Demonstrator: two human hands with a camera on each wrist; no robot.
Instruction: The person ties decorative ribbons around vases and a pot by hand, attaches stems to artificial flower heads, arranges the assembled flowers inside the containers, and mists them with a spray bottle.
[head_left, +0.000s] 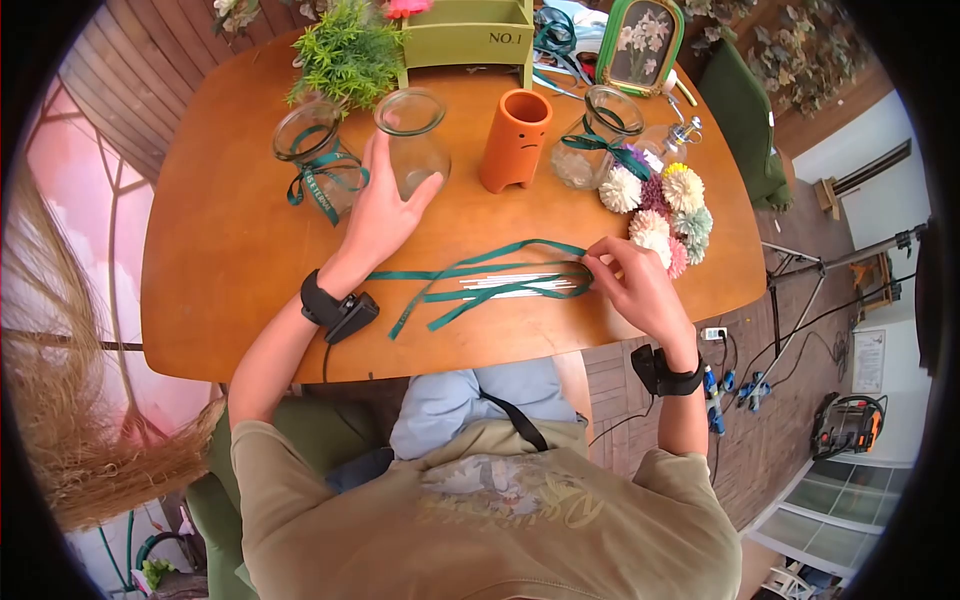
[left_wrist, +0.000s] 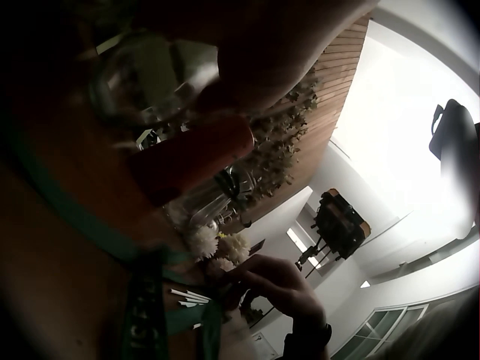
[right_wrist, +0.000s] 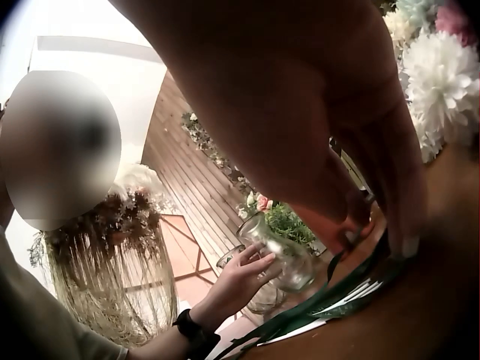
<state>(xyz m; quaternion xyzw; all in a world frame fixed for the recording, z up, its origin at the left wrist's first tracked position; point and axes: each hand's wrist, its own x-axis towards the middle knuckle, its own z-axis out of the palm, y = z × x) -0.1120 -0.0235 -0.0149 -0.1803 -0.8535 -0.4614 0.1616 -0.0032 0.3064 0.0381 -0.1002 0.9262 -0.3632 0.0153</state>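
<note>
My left hand (head_left: pixel 385 205) grips a plain, wide-mouthed glass vase (head_left: pixel 425 165), thumb and fingers spread about its side. In the right wrist view the fingers lie against the clear glass. Thumb and fingertips of my right hand (head_left: pixel 635 285) pinch a dark green ribbon (head_left: pixel 540 243) at its right-hand bend. The ribbon's loose lengths stretch left over several thin white sticks (head_left: pixel 515 285) on the wooden table (head_left: pixel 230 240). Left of the plain vase stands another glass vase (head_left: pixel 290 145), its neck tied with a lettered green ribbon bow (head_left: pixel 325 182).
An orange, sad-faced pot (head_left: pixel 515 145) stands behind the ribbon. To its right are a bow-tied glass vase (head_left: pixel 580 165), a clear bottle with a metal top (head_left: pixel 685 130) and pom-pom flowers (head_left: pixel 652 225). A green planter box (head_left: pixel 465 40), leafy plant (head_left: pixel 350 55) and picture frame (head_left: pixel 640 45) line the back.
</note>
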